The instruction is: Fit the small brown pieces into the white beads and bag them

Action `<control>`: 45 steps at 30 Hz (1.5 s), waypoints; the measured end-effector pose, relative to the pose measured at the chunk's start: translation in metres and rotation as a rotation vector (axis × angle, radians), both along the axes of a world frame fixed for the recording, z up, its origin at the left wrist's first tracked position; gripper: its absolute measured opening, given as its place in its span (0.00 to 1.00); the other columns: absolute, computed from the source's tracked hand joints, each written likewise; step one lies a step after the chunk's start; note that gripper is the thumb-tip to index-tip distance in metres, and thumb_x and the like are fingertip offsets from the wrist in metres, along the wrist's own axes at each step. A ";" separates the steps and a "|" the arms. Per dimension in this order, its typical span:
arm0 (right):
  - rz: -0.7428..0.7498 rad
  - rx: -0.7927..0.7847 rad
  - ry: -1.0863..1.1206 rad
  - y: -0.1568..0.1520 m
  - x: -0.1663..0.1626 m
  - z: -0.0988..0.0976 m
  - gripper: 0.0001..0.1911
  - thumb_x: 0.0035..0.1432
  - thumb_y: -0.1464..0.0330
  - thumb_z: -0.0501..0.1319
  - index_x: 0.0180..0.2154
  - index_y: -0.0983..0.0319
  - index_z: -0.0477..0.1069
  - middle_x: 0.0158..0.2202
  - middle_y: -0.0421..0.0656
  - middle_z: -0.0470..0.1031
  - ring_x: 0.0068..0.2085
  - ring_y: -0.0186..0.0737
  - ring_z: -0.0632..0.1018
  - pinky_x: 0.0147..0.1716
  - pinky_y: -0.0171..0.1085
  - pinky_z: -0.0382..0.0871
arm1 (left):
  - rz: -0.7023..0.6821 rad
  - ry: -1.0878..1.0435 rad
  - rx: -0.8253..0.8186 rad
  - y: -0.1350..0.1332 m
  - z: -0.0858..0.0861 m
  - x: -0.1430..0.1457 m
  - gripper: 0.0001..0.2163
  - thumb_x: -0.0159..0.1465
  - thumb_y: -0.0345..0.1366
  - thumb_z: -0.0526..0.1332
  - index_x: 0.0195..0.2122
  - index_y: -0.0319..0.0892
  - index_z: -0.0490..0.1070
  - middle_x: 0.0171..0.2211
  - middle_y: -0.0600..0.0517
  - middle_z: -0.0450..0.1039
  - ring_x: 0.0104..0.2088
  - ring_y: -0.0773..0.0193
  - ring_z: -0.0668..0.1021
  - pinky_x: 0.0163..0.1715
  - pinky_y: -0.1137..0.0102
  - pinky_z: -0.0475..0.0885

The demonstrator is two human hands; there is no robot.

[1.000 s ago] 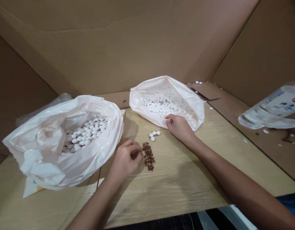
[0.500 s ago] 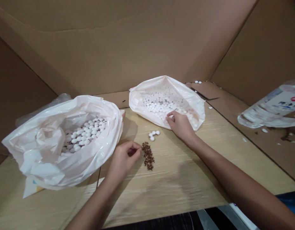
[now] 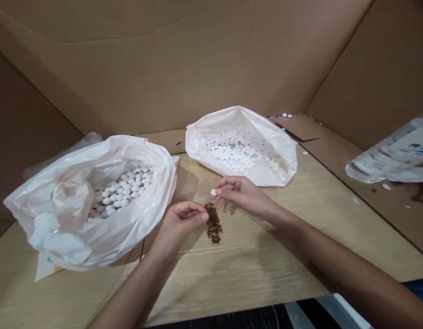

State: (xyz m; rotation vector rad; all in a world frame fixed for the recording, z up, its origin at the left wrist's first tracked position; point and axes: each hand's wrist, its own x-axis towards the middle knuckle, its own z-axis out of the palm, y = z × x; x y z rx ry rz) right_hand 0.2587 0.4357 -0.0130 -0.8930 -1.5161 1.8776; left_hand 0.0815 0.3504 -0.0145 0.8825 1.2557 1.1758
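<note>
Though roundish, white bead (image 3: 213, 192) pinched in right hand (image 3: 243, 197), beside near-to-far brown pile (image 3: 213, 223).

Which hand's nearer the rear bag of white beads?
Right. The right hand, pinching a white bead, is just in front of the rear bag; the left hand sits farther off, at the brown pile.

Clear bag (image 3: 389, 155) runs off the right edge — its print blurred; brown bits (image 3: 213, 223) too small to identify
</note>
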 end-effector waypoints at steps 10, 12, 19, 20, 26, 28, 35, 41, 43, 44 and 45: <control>0.186 -0.016 0.009 -0.008 -0.002 -0.003 0.10 0.55 0.62 0.66 0.34 0.64 0.74 0.27 0.41 0.77 0.27 0.31 0.77 0.27 0.31 0.72 | 0.012 -0.075 0.035 0.001 -0.006 -0.003 0.06 0.47 0.33 0.74 0.27 0.42 0.80 0.23 0.53 0.79 0.25 0.70 0.77 0.28 0.78 0.73; 0.196 -0.021 0.018 -0.008 -0.003 -0.003 0.10 0.55 0.63 0.66 0.34 0.64 0.73 0.27 0.41 0.77 0.27 0.30 0.77 0.27 0.30 0.72 | 0.002 -0.078 0.036 0.001 -0.006 -0.003 0.06 0.48 0.33 0.73 0.27 0.42 0.80 0.24 0.53 0.79 0.26 0.71 0.77 0.29 0.79 0.73; 0.225 -0.017 0.070 -0.010 -0.004 -0.005 0.11 0.55 0.63 0.66 0.34 0.65 0.74 0.27 0.41 0.77 0.29 0.31 0.78 0.29 0.31 0.73 | -0.028 -0.106 0.052 0.001 -0.005 -0.001 0.05 0.49 0.32 0.74 0.27 0.41 0.80 0.25 0.52 0.80 0.26 0.71 0.78 0.29 0.79 0.73; 0.227 -0.018 0.076 -0.010 -0.003 -0.005 0.12 0.55 0.62 0.66 0.34 0.65 0.74 0.27 0.41 0.77 0.29 0.31 0.78 0.29 0.31 0.74 | -0.028 -0.111 0.056 0.001 -0.005 -0.001 0.06 0.48 0.32 0.74 0.27 0.41 0.80 0.26 0.52 0.80 0.26 0.71 0.78 0.30 0.79 0.73; 0.235 -0.007 0.092 -0.010 -0.002 -0.004 0.13 0.54 0.61 0.67 0.35 0.65 0.74 0.27 0.41 0.77 0.30 0.32 0.79 0.30 0.31 0.74 | -0.016 -0.106 0.045 0.001 -0.001 0.001 0.08 0.46 0.32 0.75 0.27 0.40 0.79 0.26 0.52 0.80 0.26 0.70 0.79 0.30 0.79 0.73; 0.240 0.000 0.099 -0.010 -0.002 -0.005 0.14 0.54 0.60 0.67 0.35 0.66 0.74 0.27 0.42 0.77 0.30 0.32 0.79 0.30 0.31 0.74 | -0.009 -0.102 0.034 0.001 0.001 0.001 0.08 0.46 0.32 0.75 0.26 0.39 0.79 0.25 0.52 0.80 0.26 0.71 0.78 0.29 0.79 0.73; 0.260 0.035 0.105 -0.009 -0.002 -0.007 0.14 0.55 0.60 0.67 0.35 0.66 0.74 0.28 0.42 0.78 0.30 0.32 0.79 0.31 0.32 0.74 | -0.029 -0.087 0.029 0.001 0.001 0.001 0.07 0.46 0.32 0.75 0.25 0.39 0.79 0.24 0.53 0.80 0.25 0.72 0.78 0.28 0.81 0.72; 0.262 0.054 0.092 -0.012 -0.002 -0.007 0.14 0.55 0.61 0.66 0.35 0.66 0.74 0.27 0.42 0.78 0.30 0.32 0.79 0.31 0.32 0.73 | -0.028 -0.073 0.030 0.001 -0.002 0.000 0.08 0.46 0.32 0.75 0.25 0.39 0.78 0.23 0.54 0.79 0.24 0.73 0.77 0.27 0.82 0.70; 0.263 0.059 0.092 -0.013 -0.002 -0.007 0.14 0.56 0.60 0.66 0.35 0.66 0.74 0.27 0.42 0.78 0.29 0.32 0.79 0.31 0.32 0.73 | -0.025 -0.075 0.027 0.001 -0.003 0.000 0.08 0.46 0.32 0.75 0.24 0.38 0.78 0.22 0.54 0.79 0.24 0.73 0.77 0.27 0.81 0.70; 0.264 0.062 0.095 -0.013 -0.003 -0.007 0.14 0.56 0.60 0.66 0.35 0.66 0.74 0.27 0.42 0.78 0.29 0.32 0.79 0.31 0.32 0.73 | -0.023 -0.079 0.027 0.001 -0.003 0.001 0.08 0.46 0.32 0.75 0.24 0.38 0.77 0.22 0.54 0.79 0.23 0.73 0.77 0.26 0.81 0.70; 0.263 0.066 0.096 -0.014 -0.003 -0.007 0.15 0.56 0.59 0.66 0.35 0.66 0.74 0.27 0.43 0.78 0.29 0.32 0.79 0.31 0.32 0.73 | -0.024 -0.081 0.027 0.001 -0.003 0.001 0.08 0.46 0.32 0.75 0.24 0.38 0.77 0.22 0.54 0.78 0.23 0.73 0.76 0.26 0.81 0.70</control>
